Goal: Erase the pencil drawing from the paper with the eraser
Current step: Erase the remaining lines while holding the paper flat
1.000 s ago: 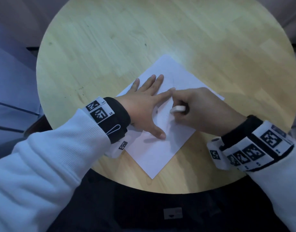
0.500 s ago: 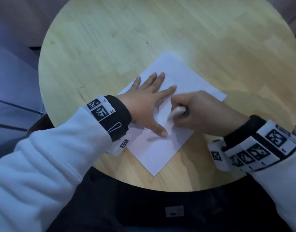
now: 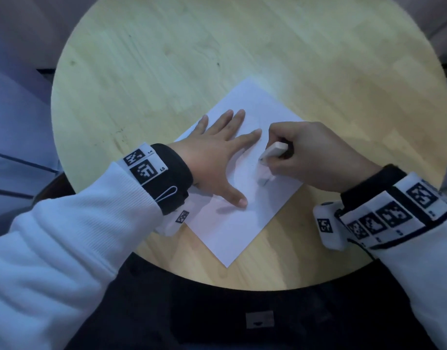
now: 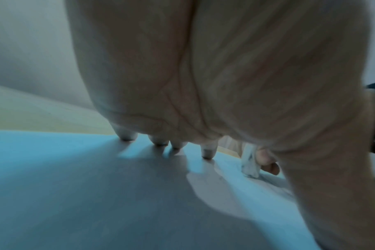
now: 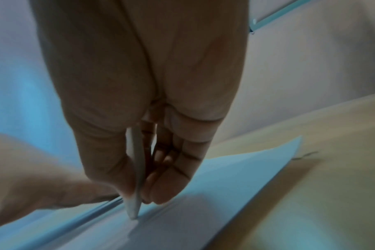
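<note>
Overhead, round wooden table [image 3: 146, 79], white paper [image 3: 230, 231] askew, dim room

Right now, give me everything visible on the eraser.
The eraser is a small, white, flat slab with rounded ends; it looks like soft rubber or vinyl. The right hand pinches it between thumb and fingers, tilted, with its lower tip on the paper between the left hand's index finger and thumb. In the left wrist view the working end looks smudged grey. The upper end sticks out of the grip.
</note>
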Available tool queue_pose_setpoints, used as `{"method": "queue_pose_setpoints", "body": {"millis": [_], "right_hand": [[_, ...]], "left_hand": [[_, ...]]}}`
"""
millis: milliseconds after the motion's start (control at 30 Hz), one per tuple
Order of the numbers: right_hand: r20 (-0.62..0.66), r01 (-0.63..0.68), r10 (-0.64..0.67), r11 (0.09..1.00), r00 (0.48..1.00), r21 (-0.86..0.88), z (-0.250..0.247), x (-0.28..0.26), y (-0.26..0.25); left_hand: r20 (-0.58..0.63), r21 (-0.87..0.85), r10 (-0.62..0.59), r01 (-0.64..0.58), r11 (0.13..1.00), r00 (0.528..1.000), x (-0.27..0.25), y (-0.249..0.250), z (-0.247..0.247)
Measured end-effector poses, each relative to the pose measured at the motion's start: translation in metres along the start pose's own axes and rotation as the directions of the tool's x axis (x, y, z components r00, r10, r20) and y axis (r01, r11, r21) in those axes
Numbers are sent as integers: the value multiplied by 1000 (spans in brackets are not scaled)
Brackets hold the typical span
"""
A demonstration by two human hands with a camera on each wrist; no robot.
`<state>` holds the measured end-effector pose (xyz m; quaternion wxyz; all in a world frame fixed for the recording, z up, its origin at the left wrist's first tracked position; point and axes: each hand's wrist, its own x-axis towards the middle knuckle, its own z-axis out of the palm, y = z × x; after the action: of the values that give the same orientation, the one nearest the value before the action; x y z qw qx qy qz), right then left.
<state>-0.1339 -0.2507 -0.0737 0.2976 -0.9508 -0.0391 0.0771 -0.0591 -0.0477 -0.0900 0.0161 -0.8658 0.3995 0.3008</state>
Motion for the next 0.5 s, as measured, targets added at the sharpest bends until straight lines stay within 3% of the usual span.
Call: {"method": "queue_pose_setpoints", "body": {"millis": [100,167,267,400,500], "right_hand": [[-50,-51,51,999,997,-7,-15,0,11],[-93,-62,62,998,994,-6,-24,1,19],[-84,-64,64,998,994,3,-28,1,20],[-7,-47,47,999,999,6,-19,1,12],[-2,-50,50,999,999,11,-16,2,12]], "left_hand": [[-35,16,-54,54,998,998,-7,0,-3],[-123,40,-84,90,995,989,-9,3,-5],[-193,55,-64,76,996,979,-7,8,-6],[-110,40,59,-55,998,992,2,14,-2],[-68,29,62,-61,998,996,4,16,5]]}}
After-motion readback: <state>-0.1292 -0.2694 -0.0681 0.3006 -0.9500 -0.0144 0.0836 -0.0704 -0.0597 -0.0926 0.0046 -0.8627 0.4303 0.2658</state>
